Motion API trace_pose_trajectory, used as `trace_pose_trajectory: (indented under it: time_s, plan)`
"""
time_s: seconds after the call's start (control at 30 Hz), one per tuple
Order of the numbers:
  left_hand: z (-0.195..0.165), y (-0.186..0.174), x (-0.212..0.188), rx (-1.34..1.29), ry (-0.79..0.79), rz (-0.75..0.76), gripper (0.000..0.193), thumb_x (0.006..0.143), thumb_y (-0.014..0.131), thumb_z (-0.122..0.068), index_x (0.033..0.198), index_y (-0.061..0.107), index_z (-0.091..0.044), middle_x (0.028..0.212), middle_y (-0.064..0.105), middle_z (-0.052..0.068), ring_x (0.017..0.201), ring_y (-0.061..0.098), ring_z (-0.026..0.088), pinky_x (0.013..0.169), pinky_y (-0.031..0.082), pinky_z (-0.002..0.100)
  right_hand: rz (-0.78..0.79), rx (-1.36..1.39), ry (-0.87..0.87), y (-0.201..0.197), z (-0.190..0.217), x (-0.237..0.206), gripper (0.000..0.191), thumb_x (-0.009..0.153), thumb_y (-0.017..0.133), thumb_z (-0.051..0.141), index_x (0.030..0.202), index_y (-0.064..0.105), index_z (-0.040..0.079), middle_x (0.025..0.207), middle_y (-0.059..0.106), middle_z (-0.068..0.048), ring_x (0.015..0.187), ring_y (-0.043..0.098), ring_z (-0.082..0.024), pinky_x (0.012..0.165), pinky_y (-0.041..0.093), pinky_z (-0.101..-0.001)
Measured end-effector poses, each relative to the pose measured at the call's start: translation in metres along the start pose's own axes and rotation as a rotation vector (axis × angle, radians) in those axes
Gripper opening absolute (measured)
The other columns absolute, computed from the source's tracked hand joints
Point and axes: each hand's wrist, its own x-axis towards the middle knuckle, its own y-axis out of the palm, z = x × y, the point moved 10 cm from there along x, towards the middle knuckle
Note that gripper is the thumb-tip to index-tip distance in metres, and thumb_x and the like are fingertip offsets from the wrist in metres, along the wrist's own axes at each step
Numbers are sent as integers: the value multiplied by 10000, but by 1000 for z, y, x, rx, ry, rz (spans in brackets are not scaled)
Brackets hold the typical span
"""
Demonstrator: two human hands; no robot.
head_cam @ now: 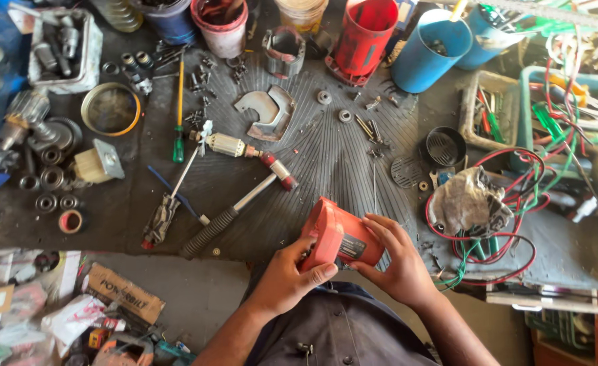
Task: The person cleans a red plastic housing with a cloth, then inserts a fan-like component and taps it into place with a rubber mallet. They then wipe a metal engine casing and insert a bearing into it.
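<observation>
Both my hands hold an orange-red power tool housing [336, 237] above the near edge of the ribbed black mat [326, 156]. My left hand [286, 276] grips its lower left end with the thumb across it. My right hand [395, 261] wraps the right end, fingers over the top. On the mat beyond lie a motor armature [225, 144], a hammer with a black grip [234, 207] and a screwdriver with a dirty handle [167, 207].
Several plastic buckets and cups line the far edge, a red one [365, 34] and a blue one [426, 53] among them. Bearings [51, 179] and metal parts crowd the left. Tangled red and green wires [516, 203] and baskets fill the right. Cardboard scraps [124, 293] lie on the floor.
</observation>
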Motion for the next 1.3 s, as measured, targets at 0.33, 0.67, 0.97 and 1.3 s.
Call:
trace_pose_trajectory:
  time_s: [0.33, 0.67, 0.97, 1.3]
  plan:
    - [-48, -66, -12, 597, 342, -61, 317, 917, 786, -405, 1059, 757, -124, 972, 774, 86, 920, 738, 296, 822, 558, 400, -134, -229, 146, 12, 17, 7, 852, 569, 912, 219, 1331, 557, 76, 1376, 564, -164, 1275, 534, -377, 1065, 403, -485]
    - [-34, -187, -18, 1149, 139, -271, 506, 704, 845, -306, 1126, 662, -95, 981, 650, 75, 918, 672, 313, 756, 559, 440, -330, -260, 242, 21, 54, 2, 303, 791, 752, 62, 1086, 684, 75, 1121, 667, -122, 1119, 646, -318, 974, 495, -425]
    - [67, -172, -19, 673, -243, -8, 478, 742, 850, -244, 1142, 649, -75, 908, 729, 146, 850, 690, 321, 756, 558, 438, -422, -49, 254, 38, 88, -24, 169, 870, 724, 46, 1038, 706, 57, 991, 697, -122, 938, 700, -298, 828, 555, -381]
    - [51, -154, 38, 96, -97, 236, 364, 790, 740, -39, 1136, 645, 21, 1057, 769, 167, 743, 729, 196, 611, 570, 339, -361, -29, 217, 39, 108, -58, 92, 911, 755, 123, 917, 695, 54, 876, 686, -109, 829, 679, -314, 720, 538, -424]
